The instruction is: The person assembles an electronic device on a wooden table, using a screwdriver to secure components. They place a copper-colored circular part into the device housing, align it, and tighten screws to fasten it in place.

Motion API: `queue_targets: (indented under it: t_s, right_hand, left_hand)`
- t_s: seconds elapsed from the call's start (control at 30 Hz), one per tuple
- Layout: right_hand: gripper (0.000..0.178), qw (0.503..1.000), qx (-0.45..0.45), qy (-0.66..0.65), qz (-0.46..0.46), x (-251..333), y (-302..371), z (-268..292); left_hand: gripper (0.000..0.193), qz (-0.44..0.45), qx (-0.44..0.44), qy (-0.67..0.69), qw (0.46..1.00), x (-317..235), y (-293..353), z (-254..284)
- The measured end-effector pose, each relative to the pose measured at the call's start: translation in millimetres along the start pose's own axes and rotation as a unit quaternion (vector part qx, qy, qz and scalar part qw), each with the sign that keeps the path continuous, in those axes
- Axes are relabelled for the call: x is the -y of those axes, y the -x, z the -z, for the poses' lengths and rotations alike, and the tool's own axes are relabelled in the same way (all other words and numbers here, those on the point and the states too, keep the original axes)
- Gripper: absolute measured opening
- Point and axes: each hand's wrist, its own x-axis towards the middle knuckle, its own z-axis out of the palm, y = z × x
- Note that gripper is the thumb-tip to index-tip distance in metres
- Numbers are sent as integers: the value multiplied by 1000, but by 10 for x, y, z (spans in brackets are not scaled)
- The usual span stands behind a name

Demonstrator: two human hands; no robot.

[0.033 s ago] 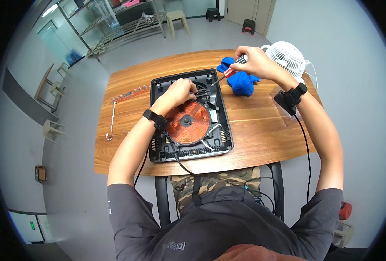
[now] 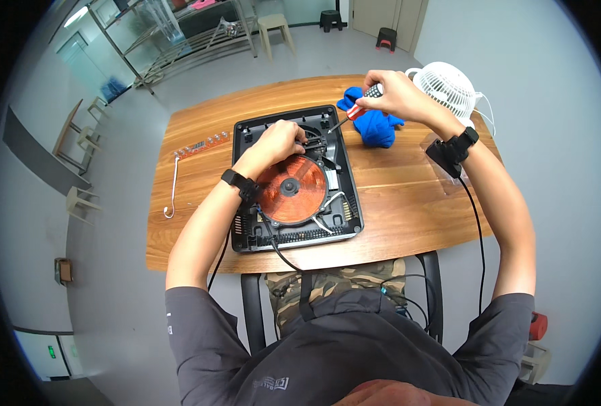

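An opened induction cooker (image 2: 352, 196) lies on the table, its black housing showing a round copper coil (image 2: 299, 188). At the coil's far edge my left hand (image 2: 285, 142) is closed, fingers curled down against black plastic parts (image 2: 316, 143) near the fan. What its fingertips pinch is hidden. My right hand (image 2: 390, 93) is wrapped round the handle of a screwdriver (image 2: 354, 111) with red, white and dark markings. The shaft slants down to the left, and its tip is at the housing's far right side, inside the rim. Whether it touches a screw is too small to tell.
A blue cloth (image 2: 377, 128) lies right of the cooker, under the screwdriver. Left of the housing are an orange circuit board (image 2: 202, 145) and its white cable (image 2: 174, 186). A white fan (image 2: 446, 88) stands at the far right. Black cords run off the front edge.
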Motion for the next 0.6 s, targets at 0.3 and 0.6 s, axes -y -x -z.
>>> queue_targets:
  t_s: [0.3, 0.6]
  right_hand:
    - [37, 998, 37, 36, 44, 110, -180, -143]
    - [37, 990, 36, 88, 102, 15, -316, -165]
  left_hand:
    - [26, -25, -16, 8, 1000, 81, -10, -64]
    - [27, -21, -7, 13, 1000, 70, -30, -56]
